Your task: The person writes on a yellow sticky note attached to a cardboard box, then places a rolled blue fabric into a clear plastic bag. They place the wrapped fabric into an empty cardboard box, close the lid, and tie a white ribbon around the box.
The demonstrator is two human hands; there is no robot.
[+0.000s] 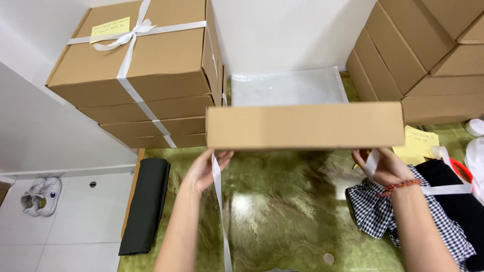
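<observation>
Cardboard box (pixel 305 125) lifted on edge over a green marbled table (pixel 282 211), one hand at each lower corner.

Left hand (pixel 207 168) under the box's lower left corner, palm up, fingers spread and pressed to the underside, with a white ribbon (pixel 220 201) running down past the wrist toward the near table edge. Right hand (pixel 384 166) at the lower right corner, fingers curled on the box edge and on another strip of the ribbon; beaded bracelet (pixel 401 186) on that wrist. Clear plastic sheet (pixel 287 86) lying behind the box. Stack of ribbon-tied boxes (pixel 138 70) at far left, yellow note (pixel 110 29) on top; plain boxes (pixel 428 55) piled at far right. Checked cloth (pixel 370 211) and black fabric (pixel 454 196) beside the right forearm. Dark folded cloth (pixel 147 204) off the table's left edge, white shoes (pixel 40 195) on the floor.
</observation>
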